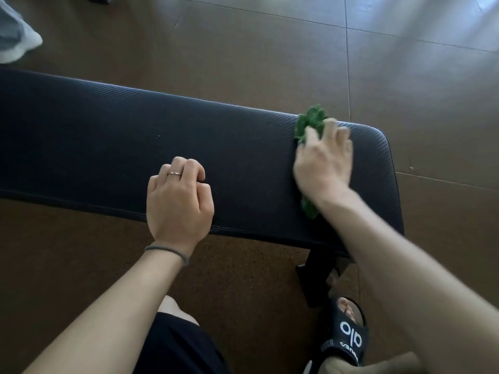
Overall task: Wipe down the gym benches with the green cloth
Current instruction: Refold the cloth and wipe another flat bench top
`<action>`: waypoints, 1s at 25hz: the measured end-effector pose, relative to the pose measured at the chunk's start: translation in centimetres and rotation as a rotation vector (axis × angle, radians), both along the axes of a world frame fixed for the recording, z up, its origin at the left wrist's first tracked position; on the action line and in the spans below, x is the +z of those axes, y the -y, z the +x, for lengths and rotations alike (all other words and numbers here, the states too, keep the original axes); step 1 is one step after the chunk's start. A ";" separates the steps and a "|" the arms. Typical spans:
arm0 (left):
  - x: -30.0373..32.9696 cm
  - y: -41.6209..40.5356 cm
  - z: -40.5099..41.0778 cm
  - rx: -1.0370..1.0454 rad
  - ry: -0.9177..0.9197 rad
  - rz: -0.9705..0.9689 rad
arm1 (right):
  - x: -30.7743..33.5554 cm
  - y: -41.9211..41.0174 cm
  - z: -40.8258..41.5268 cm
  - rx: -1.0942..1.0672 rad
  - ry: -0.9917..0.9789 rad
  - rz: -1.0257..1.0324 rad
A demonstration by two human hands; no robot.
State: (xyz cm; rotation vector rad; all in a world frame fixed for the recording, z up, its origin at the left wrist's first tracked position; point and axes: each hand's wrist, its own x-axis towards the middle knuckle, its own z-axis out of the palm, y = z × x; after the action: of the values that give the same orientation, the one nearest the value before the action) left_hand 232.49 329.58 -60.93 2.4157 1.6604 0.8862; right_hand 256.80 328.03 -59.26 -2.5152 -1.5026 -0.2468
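Dim indoor scene; daylight glares off the brown tiled floor [432, 36] toward two o'clock. The right hand [322, 160] is motion-blurred, and wide-angle distortion bends the edges.

Bench: your black padded bench [108, 147] runs left to right, its rounded end at the right.
On the bench: the green cloth [307, 125] lies bunched near the right end, far edge.
Floor: brown tiles [243, 49] beyond, speckled brown mat [81, 252] on your near side.
Under the bench: a black leg [316, 271] stands on the floor at the right.
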 end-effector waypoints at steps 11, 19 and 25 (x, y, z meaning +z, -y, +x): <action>1.3 -2.4 -3.3 -0.130 -0.090 0.012 | -0.2 0.0 -2.3 0.090 -0.056 -0.026; 0.7 -4.1 -6.2 0.013 -0.117 -0.067 | 3.9 -0.1 -6.5 0.147 -0.956 0.416; 0.4 -3.8 -6.2 0.020 -0.106 -0.069 | 8.4 -0.6 -7.8 0.313 -0.658 0.434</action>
State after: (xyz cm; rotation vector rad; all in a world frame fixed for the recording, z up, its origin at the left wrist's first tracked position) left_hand 226.33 333.42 -60.49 2.4432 1.7235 0.7020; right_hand 248.98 328.66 -50.88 -1.7445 -1.3449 0.2569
